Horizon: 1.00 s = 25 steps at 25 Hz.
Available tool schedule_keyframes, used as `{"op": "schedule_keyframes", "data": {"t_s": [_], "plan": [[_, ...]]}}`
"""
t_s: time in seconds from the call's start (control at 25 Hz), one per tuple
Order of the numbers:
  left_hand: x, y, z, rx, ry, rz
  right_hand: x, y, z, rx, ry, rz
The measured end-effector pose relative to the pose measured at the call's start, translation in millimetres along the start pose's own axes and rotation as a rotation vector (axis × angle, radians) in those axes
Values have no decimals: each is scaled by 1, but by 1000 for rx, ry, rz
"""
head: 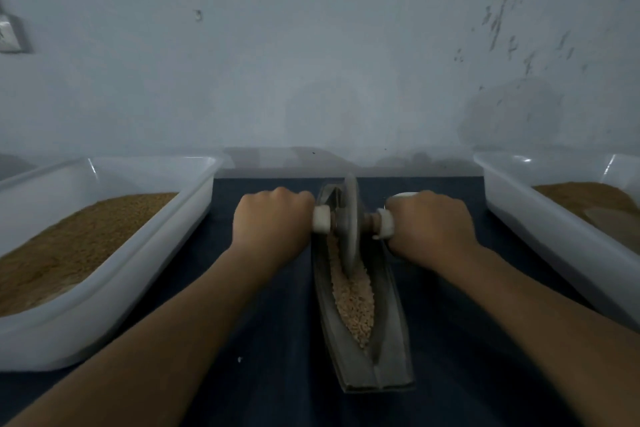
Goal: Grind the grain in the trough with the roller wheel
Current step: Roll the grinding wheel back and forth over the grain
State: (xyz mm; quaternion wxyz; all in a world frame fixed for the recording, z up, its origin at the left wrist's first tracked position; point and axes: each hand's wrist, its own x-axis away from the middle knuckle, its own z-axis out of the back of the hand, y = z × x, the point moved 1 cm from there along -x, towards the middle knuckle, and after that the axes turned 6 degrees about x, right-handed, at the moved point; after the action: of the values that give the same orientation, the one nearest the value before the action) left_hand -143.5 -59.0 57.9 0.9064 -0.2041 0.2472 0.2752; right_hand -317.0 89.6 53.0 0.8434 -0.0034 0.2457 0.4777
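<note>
A long grey metal trough [391, 350] lies lengthwise on the dark cloth, boat-shaped, with pale grain [355, 302] heaped in its groove. A grey roller wheel [349, 222] stands upright in the far half of the trough, on an axle with white handle ends. My left hand [272, 222] grips the left handle, whose white end [321, 222] shows beside my fist. My right hand [431, 227] grips the right handle [386, 224]. Grain under the wheel is hidden by the disc.
A white plastic tub [145, 274] with brown grain stands at the left. A second white tub [540, 229] with brown ground material stands at the right. A pale wall rises just behind the table's far edge. Dark cloth [263, 357] covers the table between the tubs.
</note>
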Motion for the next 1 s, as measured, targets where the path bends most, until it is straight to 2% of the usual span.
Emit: {"op": "schedule_keyframes", "data": {"t_s": [0.12, 0.2, 0.32, 0.44, 0.6, 0.72, 0.92, 1.0], "plan": [[-22, -1, -2, 31, -42, 35, -20, -7, 4, -28, -39, -56], [-3, -2, 6, 49, -33, -3, -1, -2, 9, -30, -42, -17], [38, -1, 20, 53, 58, -103, 43, 6, 11, 11, 93, 97], [44, -1, 17, 65, 62, -58, 48, 5, 13, 65, 196, 83], [5, 2, 1, 53, 1, 71, -1, -11, 15, 46, 49, 16], [7, 1, 3, 78, -31, 69, -3, -9, 21, 54, 24, 21], [47, -9, 23, 88, 132, -132, 53, 2, 29, 125, 325, 188], [43, -5, 19, 66, 55, -74, 48, -1, 25, 131, 258, 130]]}}
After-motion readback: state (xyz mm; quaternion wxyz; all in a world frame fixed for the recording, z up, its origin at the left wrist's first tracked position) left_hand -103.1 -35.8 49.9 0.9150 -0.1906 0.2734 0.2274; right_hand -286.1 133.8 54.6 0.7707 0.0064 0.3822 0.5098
